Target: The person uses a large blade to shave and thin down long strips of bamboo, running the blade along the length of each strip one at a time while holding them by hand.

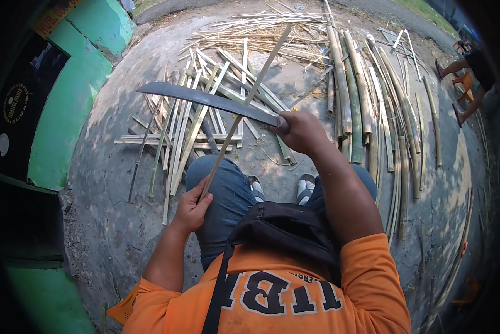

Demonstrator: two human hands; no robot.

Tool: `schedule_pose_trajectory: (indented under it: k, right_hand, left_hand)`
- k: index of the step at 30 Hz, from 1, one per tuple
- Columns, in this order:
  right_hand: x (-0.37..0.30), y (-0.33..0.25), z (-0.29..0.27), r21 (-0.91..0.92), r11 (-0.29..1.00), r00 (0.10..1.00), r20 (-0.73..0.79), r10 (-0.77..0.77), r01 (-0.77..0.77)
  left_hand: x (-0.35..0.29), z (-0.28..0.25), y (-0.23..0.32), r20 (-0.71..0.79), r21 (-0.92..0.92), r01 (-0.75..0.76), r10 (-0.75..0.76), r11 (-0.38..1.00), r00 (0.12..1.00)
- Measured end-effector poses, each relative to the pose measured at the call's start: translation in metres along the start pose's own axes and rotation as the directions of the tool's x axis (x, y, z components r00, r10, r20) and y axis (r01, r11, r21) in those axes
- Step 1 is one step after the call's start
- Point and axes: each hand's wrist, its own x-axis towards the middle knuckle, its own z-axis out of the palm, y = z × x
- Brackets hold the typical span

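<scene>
The left hand [191, 209] is closed around the near end of a thin bamboo strip [244, 106], thumb on top, just above the left knee of the blue jeans [227, 195]; the right hand [301, 131] is clamped on the handle of a long dark curved blade [205, 99], held out ahead of the right knee. The 2 hands are well apart, the left near the body and low, the right farther forward and higher. The strip runs up and away from the left hand on a slant to the right, passing the blade close to the right hand, so the edge seems to lie against the strip about midway along it; whether the blade is biting in or only touching cannot be told. As for progress, a fair share looks done: just beyond the feet, on the concrete ground [110, 183], lies a loose heap of pale split slats [188, 131], crossed and fanned toward the left. Much appears left: to the right, thick green-brown bamboo poles [353, 106] lie side by side, whole or only halved, and farther off a spread of thin offcuts [261, 28] reaches the back. At the far right edge another person's legs [461, 89] show.
</scene>
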Motion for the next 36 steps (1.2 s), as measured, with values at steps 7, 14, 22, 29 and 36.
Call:
schedule_pose_trajectory:
  k: [7,14,22,29,36]
  right_hand:
    - [0.01,0.01,0.005,-0.152,0.977,0.989,0.054,-0.14,0.147]
    - [0.008,0.016,0.003,0.015,0.998,0.997,0.032,0.068,-0.069]
    - [0.001,-0.018,0.016,-0.194,0.948,0.965,0.116,-0.233,0.253]
    - [0.011,0.01,0.01,0.046,0.996,0.997,0.038,0.072,-0.074]
    - [-0.003,-0.017,0.03,-0.181,0.952,0.965,0.135,-0.225,0.247]
  left_hand:
    - [-0.001,0.001,-0.004,0.011,-0.014,-0.061,0.061,0.998,0.998]
    - [0.0,0.003,-0.008,-0.05,-0.16,0.031,-0.039,0.987,0.998]
    - [-0.002,-0.003,-0.016,-0.025,-0.139,0.03,-0.034,0.99,0.999]
    - [0.001,0.0,-0.014,-0.045,-0.106,0.032,-0.037,0.994,0.998]
    - [0.0,-0.008,-0.001,0.001,-0.154,0.314,-0.317,0.937,0.948]
